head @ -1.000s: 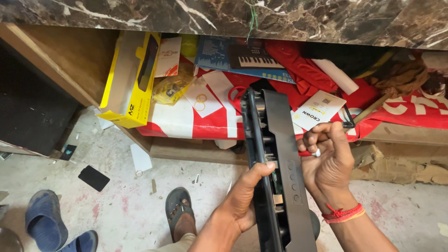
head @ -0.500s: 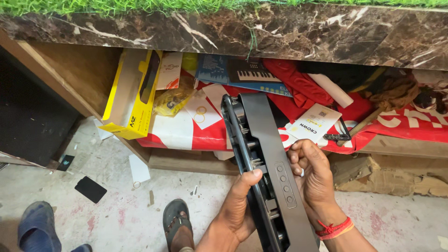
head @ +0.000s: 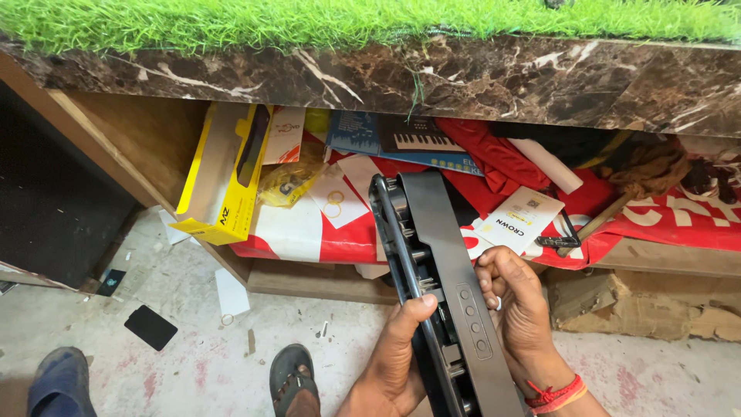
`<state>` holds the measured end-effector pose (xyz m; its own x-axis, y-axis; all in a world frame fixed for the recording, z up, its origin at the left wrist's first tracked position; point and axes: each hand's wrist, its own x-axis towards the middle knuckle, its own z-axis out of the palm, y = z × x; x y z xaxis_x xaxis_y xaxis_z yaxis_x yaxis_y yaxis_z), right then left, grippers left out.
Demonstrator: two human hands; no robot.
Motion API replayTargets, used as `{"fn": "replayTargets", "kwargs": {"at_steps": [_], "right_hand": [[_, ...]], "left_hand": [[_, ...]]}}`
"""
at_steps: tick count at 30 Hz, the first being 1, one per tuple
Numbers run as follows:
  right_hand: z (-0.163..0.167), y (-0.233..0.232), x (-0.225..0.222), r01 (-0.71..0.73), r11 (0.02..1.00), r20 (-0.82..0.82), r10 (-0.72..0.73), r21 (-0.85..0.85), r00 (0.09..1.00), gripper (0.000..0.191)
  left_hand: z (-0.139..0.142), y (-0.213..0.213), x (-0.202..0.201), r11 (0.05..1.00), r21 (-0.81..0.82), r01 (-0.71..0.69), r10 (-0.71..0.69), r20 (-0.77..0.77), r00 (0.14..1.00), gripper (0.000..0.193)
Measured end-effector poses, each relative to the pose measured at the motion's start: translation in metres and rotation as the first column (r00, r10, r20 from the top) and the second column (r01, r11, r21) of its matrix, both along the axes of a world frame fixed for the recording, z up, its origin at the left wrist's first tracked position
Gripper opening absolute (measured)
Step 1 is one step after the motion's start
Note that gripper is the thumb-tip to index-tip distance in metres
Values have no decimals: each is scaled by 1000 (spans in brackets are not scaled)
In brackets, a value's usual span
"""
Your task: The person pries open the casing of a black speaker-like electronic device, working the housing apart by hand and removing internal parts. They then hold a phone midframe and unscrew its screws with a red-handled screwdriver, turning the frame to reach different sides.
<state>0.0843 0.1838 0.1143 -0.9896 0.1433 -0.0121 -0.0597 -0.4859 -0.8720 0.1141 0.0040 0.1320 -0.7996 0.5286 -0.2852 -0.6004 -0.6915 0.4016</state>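
You grip the long black soundbar (head: 440, 286) at its lower end with left hand (head: 397, 363) and right hand (head: 521, 309), before the cluttered shelf; it looks rigid, top-heavy, so hold it mid-length.

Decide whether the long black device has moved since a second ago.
Yes. The long black device has tilted, its top end swinging left toward the yellow box.

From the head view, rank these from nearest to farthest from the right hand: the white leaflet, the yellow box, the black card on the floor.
From the right hand:
1. White leaflet, just above it on the red sheet.
2. Yellow box, upper left, leaning in the shelf opening.
3. Black card, far left on the floor.
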Motion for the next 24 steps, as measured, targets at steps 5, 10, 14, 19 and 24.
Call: {"fn": "replayTargets", "kwargs": {"at_steps": [5,10,14,19,24], "right_hand": [[3,-2,1,32,998,46,-29,-52,998,31],[4,-2,0,17,993,58,-10,-118,998,30],[2,-1,1,12,991,58,-5,-131,998,30],[0,-2,1,34,992,71,-26,-118,997,30],[-1,-1,1,19,993,67,-12,-114,998,31]], "left_hand": [[1,0,1,1000,28,8,-7,-39,999,51],[1,2,-1,1000,11,-14,14,-43,999,52],[0,3,-1,1000,-11,-10,9,-12,1000,54],[2,2,-1,1000,-17,-19,18,-28,999,54],[3,2,-1,1000,-20,-15,14,-41,999,52]]}}
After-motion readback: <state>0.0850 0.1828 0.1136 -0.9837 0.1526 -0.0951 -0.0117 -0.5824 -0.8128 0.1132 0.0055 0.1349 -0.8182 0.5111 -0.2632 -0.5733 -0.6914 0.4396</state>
